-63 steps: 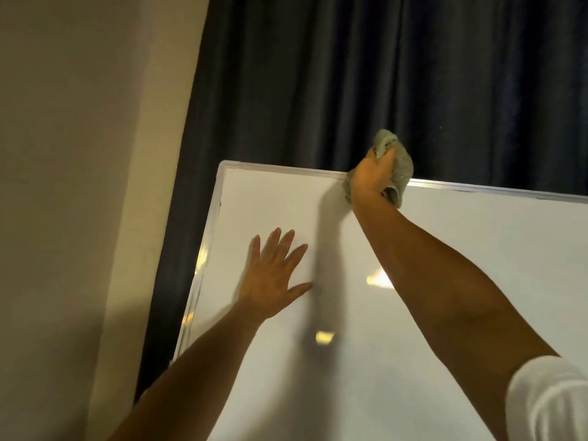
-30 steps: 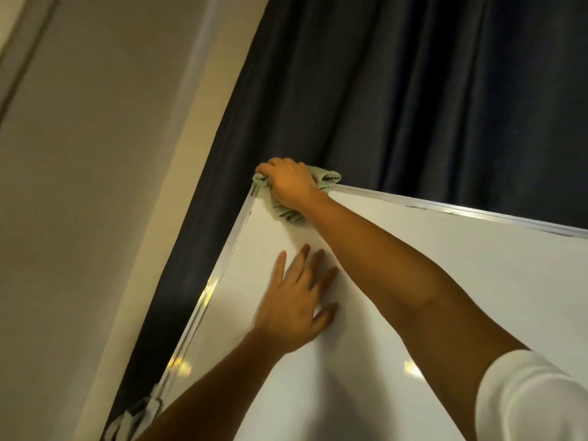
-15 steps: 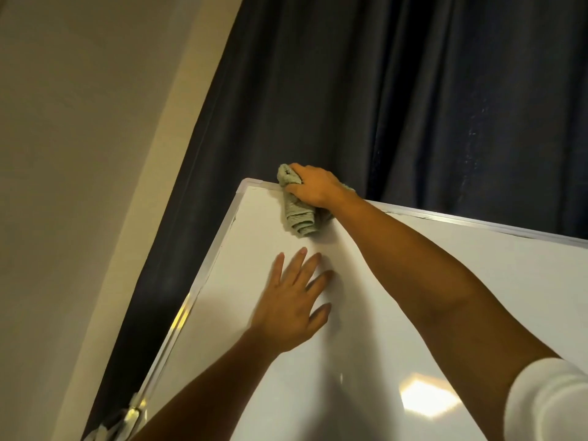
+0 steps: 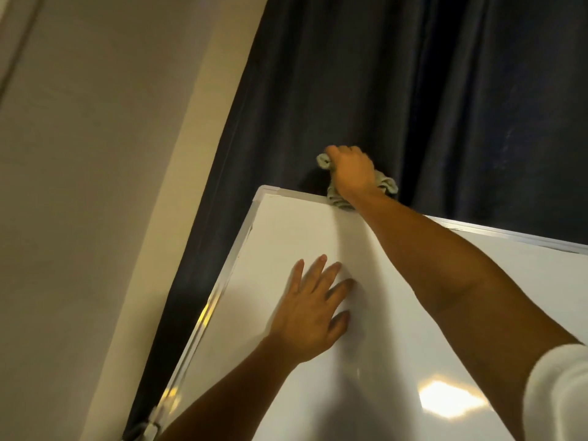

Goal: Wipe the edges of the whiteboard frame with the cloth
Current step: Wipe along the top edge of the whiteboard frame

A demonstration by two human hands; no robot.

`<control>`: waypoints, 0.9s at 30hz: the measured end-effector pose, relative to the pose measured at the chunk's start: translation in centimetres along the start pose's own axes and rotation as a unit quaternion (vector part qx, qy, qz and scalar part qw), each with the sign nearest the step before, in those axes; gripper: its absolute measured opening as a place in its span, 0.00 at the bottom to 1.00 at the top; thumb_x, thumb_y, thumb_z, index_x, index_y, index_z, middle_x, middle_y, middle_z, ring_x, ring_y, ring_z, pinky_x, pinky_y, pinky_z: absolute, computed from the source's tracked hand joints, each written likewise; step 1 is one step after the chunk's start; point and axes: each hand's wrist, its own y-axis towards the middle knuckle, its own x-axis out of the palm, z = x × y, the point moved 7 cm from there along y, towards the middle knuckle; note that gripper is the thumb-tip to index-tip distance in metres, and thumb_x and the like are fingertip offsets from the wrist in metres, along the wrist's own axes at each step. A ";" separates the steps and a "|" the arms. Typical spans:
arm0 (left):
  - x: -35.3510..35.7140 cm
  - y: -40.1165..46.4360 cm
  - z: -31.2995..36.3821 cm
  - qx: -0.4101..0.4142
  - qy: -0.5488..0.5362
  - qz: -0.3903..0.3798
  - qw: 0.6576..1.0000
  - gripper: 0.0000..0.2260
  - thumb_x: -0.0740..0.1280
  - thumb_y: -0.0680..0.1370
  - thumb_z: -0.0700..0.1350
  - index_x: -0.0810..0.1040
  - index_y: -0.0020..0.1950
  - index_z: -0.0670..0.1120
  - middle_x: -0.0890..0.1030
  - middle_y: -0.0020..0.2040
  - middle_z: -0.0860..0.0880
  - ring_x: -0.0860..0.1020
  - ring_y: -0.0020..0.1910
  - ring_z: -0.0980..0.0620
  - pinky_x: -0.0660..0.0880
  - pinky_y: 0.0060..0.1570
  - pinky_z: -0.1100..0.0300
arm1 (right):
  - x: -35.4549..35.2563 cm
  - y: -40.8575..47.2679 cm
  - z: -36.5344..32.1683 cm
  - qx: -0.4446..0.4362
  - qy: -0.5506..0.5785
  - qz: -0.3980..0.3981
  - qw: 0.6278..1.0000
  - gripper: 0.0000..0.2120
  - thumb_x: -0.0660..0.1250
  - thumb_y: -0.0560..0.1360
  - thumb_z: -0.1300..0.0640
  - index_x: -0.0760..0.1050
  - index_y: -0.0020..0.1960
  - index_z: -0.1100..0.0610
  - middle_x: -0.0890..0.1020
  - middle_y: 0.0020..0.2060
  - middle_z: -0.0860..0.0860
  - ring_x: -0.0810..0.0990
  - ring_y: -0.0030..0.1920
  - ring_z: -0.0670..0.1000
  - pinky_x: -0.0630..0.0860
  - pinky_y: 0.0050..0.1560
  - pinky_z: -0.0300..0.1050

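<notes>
Your right hand grips the cloth on the whiteboard frame, far-left top edge; left hand spread flat on the board.

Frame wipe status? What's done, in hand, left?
Done: can't tell from this view; no edge shows a clear wiped mark.
In hand: the right hand has the cloth bunched in its grip on the top edge near the left corner, while the left hand lies flat on the whiteboard.
Left: the left edge looks untouched; other edges out of view.
</notes>
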 end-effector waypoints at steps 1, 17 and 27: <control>0.0 0.0 -0.2 0.001 0.003 -0.002 1.000 0.27 0.49 0.84 0.66 0.66 0.80 0.57 0.66 0.82 0.51 0.63 0.82 0.42 0.59 0.78 0.31 | 1.1 0.0 -1.4 -0.014 0.045 -0.043 0.998 0.20 0.62 0.75 0.64 0.73 0.65 0.51 0.81 0.57 0.56 0.78 0.55 0.62 0.76 0.53 0.55; 0.6 -0.3 -0.7 -0.006 0.006 -0.017 1.000 0.27 0.51 0.84 0.65 0.66 0.81 0.55 0.64 0.83 0.50 0.60 0.83 0.44 0.58 0.79 0.34 | 4.3 0.1 -5.7 0.034 0.279 -0.133 0.950 0.08 0.65 0.79 0.51 0.82 0.53 0.47 0.84 0.48 0.46 0.82 0.49 0.49 0.79 0.58 0.52; 0.2 -0.5 -0.7 0.020 0.018 -0.003 1.000 0.27 0.53 0.84 0.65 0.66 0.81 0.57 0.64 0.83 0.49 0.61 0.83 0.42 0.56 0.79 0.33 | 5.9 -2.2 -5.0 -0.018 0.178 -0.310 0.934 0.22 0.59 0.80 0.38 0.66 0.73 0.38 0.73 0.70 0.50 0.74 0.66 0.58 0.70 0.66 0.56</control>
